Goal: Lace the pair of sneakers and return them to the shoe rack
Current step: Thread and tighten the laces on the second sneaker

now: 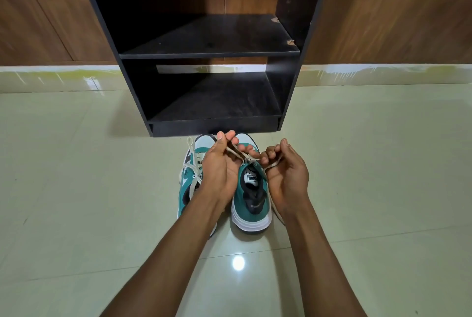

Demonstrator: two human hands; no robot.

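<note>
- two teal-and-white sneakers sit side by side on the pale tiled floor (76, 189), toes toward the black shoe rack (209, 53), heels toward the person; judged from this, they are parked just in front of the rack so the return is a short lift.
- the right sneaker (251, 204) is the one being worked: its cream lace (242, 157) runs taut across the top of the tongue, each end drawn to one side.
- the left hand (219, 168) is closed on one end of that lace, pinching it between thumb and curled fingers above the toe.
- the right hand (286, 176) is closed on the other end, the lace looped round its bent fingers; more lace trails down past the wrist beside the shoe.
- pulling both ends apart and level looks meant to even the lace and snug it through the upper eyelets before a knot.
- the left sneaker (191, 176), partly hidden under the left forearm, shows a lace (192, 160) lying loose over its tongue and side; whether it is fully threaded cannot be told.
- both rack shelves appear bare, so neither shoe is back yet; the task seems mid-way, with tying and shelving left.
</note>
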